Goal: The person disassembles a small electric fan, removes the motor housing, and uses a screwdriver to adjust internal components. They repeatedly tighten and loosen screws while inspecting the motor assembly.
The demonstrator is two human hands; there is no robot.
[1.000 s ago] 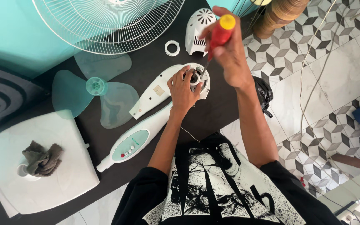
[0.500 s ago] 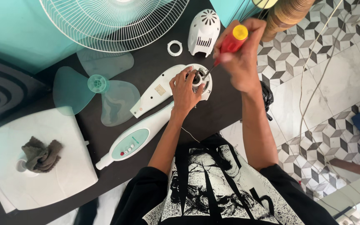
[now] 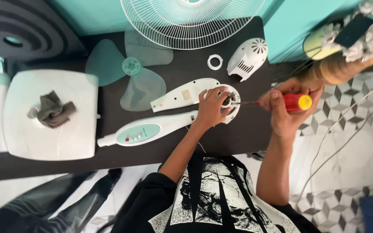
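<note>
My left hand (image 3: 212, 108) rests on the round white motor housing (image 3: 235, 113) of a dismantled fan on the black table, fingers curled over its centre. My right hand (image 3: 286, 108) grips a screwdriver with a red and yellow handle (image 3: 296, 102); its shaft lies nearly level and its tip reaches into the housing centre beside my left fingers. A white fan neck piece (image 3: 182, 95) and a white stem with a teal control panel (image 3: 145, 130) extend left from the housing.
A teal fan blade (image 3: 139, 77), a wire fan grille (image 3: 191, 21), a white ring (image 3: 215, 61) and a white vented motor cover (image 3: 248, 58) lie on the black table (image 3: 109, 159). A white square base (image 3: 50, 116) carries a grey rag (image 3: 52, 110). Patterned tile floor lies to the right.
My right hand has come down from above the housing and laid the screwdriver level, its tip now in the housing centre. My left hand has stayed on the housing.
</note>
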